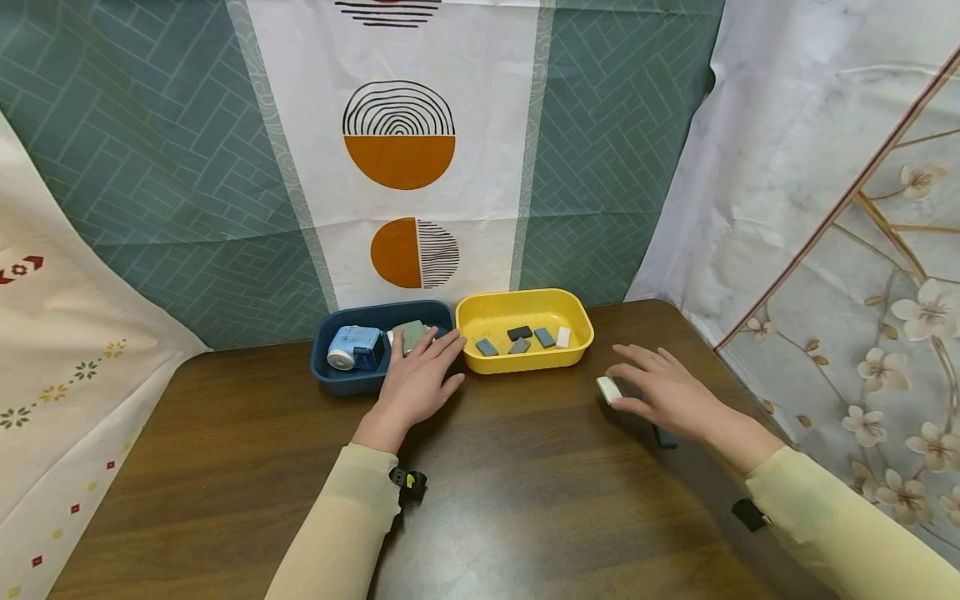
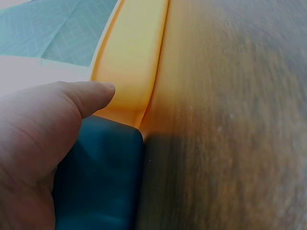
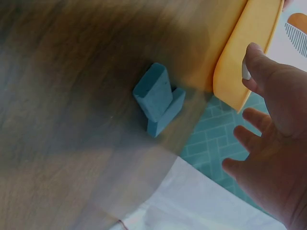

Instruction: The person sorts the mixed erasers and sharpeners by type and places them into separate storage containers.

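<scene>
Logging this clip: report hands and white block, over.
Right hand pinches white block beside yellow bin. Left hand at blue bin. Nothing seen between white block and yellow bin.

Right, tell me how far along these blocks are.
Done, it seems: five small blocks lie in the yellow tray. In hand: the right hand pinches an off-white block outside it. Apparently left: two dark teal blocks on the table.
</scene>
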Motion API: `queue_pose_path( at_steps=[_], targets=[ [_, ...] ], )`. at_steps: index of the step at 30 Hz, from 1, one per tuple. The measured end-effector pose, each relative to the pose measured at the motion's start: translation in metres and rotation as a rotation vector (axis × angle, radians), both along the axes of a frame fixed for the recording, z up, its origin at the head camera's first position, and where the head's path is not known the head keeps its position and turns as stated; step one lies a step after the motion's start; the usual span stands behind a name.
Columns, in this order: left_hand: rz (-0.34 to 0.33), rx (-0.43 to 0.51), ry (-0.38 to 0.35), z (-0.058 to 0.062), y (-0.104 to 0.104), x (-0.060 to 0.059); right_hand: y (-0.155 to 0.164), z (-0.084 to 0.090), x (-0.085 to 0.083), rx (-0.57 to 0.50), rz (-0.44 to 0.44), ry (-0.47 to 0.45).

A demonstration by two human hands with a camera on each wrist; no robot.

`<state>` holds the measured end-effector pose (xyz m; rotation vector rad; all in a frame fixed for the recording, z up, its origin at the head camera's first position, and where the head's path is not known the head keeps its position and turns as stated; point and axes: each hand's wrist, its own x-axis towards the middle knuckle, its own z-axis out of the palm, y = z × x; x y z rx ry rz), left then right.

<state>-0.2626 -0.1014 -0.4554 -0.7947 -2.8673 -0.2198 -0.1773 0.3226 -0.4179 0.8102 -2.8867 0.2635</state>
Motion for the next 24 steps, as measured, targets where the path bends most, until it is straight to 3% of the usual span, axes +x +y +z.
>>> queue_pose_path(
  at_steps=[24],
  targets=[
    [0.002, 0.004, -0.01, 0.001, 0.0, 0.0, -0.021, 0.013, -0.024, -0.013, -0.051, -0.02]
  ],
)
